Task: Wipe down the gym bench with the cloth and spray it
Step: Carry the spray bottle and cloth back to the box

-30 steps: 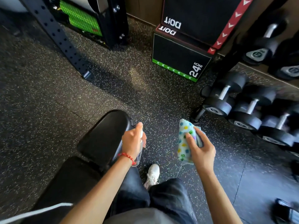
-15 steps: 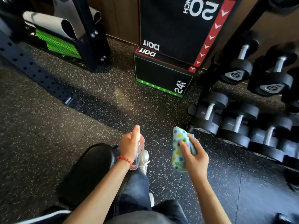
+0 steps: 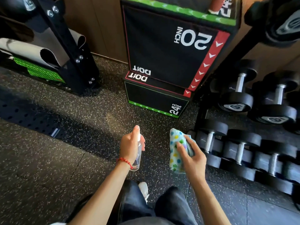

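Observation:
My left hand [image 3: 130,146] grips a small clear spray bottle [image 3: 138,157], index finger resting on its top, held over the speckled floor. My right hand [image 3: 190,157] holds a folded pale-blue cloth [image 3: 176,148] with coloured dots, just right of the bottle. The black gym bench has almost left the view; only a dark sliver [image 3: 81,207] shows under my left forearm at the bottom edge. A red bracelet sits on my left wrist.
Stacked black plyo boxes [image 3: 162,62] marked 20 and 24 inch stand ahead. A rack of black dumbbells [image 3: 240,143] fills the right side. A black rack upright [image 3: 71,59] and rolled mats stand at the left. My legs and a white shoe [image 3: 143,190] are below.
The view has tilted up and forward, so the bench has slid out of the bottom edge. Both hands keep their hold on bottle and cloth and have drifted away from the bench.

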Tool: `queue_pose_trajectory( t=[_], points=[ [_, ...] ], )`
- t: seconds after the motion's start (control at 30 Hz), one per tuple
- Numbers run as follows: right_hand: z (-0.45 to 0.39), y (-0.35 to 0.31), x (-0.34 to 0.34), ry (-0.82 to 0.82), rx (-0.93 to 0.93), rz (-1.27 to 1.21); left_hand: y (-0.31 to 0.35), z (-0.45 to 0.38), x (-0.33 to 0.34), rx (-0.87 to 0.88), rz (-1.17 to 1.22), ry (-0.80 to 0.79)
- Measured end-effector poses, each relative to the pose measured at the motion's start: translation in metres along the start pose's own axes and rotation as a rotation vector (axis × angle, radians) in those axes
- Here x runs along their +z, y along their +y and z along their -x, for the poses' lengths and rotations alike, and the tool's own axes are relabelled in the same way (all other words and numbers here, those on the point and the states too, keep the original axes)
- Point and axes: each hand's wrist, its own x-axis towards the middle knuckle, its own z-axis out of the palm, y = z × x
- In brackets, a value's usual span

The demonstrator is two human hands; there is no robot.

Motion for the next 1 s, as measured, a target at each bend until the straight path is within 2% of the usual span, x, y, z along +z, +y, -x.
queue_pose_trajectory(
  t=[0.4, 0.67, 1.0],
  points=[
    [-0.181, -0.061, 0.004, 0.018, -0.046, 0.027, 0.081, -0.141, 0.082, 0.014, 0.034, 0.046],
    [-0.316, -0.131, -0.006, 0.039, -0.089, 0.009, 0.162, -0.236, 0.146, 0.051, 0.02, 0.052],
    [-0.419, -0.19, 0.028, 0.107, -0.081, 0.034, 0.234, -0.35, 0.172, 0.123, 0.158, 0.023]
  ],
)
